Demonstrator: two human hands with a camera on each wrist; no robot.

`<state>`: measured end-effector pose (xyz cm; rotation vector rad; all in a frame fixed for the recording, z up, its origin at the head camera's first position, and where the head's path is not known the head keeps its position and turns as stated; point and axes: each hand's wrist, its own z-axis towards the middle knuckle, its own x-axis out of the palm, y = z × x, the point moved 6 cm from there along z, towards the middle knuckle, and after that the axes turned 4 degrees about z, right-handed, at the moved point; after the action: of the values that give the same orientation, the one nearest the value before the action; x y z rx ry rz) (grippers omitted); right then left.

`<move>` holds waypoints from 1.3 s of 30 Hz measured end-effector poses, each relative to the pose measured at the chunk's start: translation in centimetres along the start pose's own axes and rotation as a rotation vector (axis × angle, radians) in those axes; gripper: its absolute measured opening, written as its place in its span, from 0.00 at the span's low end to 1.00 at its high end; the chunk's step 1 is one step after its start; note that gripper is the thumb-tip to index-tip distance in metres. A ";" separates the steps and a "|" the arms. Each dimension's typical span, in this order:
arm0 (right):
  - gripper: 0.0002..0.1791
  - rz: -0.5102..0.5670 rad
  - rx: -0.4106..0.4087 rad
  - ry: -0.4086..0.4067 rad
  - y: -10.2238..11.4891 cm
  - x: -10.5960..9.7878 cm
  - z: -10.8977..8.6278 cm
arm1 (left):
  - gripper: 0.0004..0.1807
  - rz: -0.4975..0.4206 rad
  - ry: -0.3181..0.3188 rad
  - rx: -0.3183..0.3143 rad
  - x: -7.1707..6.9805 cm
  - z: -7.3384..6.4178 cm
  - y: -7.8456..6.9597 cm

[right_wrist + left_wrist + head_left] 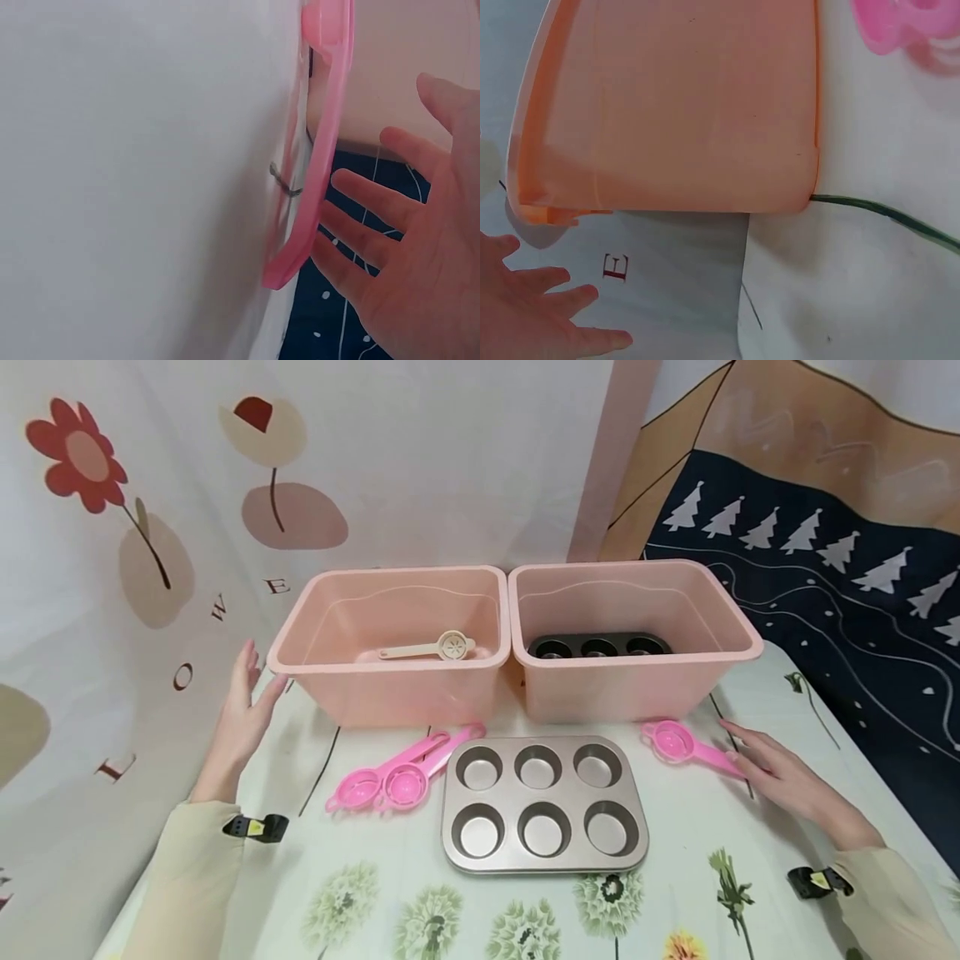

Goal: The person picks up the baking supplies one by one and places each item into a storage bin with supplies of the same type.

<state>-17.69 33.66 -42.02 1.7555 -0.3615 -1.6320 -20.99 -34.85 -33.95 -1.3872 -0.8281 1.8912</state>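
Observation:
My left hand [243, 714] is raised beside the left corner of the left pink bin [390, 697], fingers spread and holding nothing; in the left wrist view a gap separates it from the bin [682, 112]. On the right, my right hand [791, 777] reaches with extended fingers to the handle of a pink egg separator [673, 742]. The right wrist view shows those fingers beside the handle [322, 161], not curled round it; whether they touch, I cannot tell. Two more pink egg separators [406, 787] overlap left of a metal six-cup muffin pan [543, 802].
In the left bin lies a cream egg separator [452, 646]. The right pink bin [600, 693] holds a dark muffin pan [597, 645], partly hidden by the front wall. Both bins stand side by side at the back of the flowered tablecloth [375, 893], before a printed curtain [450, 460].

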 end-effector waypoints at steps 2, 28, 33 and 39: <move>0.31 -0.011 -0.003 -0.004 -0.2 0.0 -0.2 | 0.41 -0.045 0.007 -0.012 0.2 0.7 0.0; 0.30 0.159 -0.092 -0.012 -2.6 0.2 -1.0 | 0.39 -0.390 0.224 -0.062 1.6 6.1 1.2; 0.28 0.191 -0.109 0.009 -2.5 0.3 -0.6 | 0.39 -0.562 0.303 -0.066 1.9 5.9 1.8; 0.25 0.243 -0.084 0.030 -2.9 0.6 -0.5 | 0.41 -0.307 0.336 -0.034 1.1 6.2 1.0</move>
<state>-17.82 35.51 -44.33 1.6037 -0.4668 -1.4264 -27.33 -35.23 -33.87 -1.4528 -0.8492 1.3725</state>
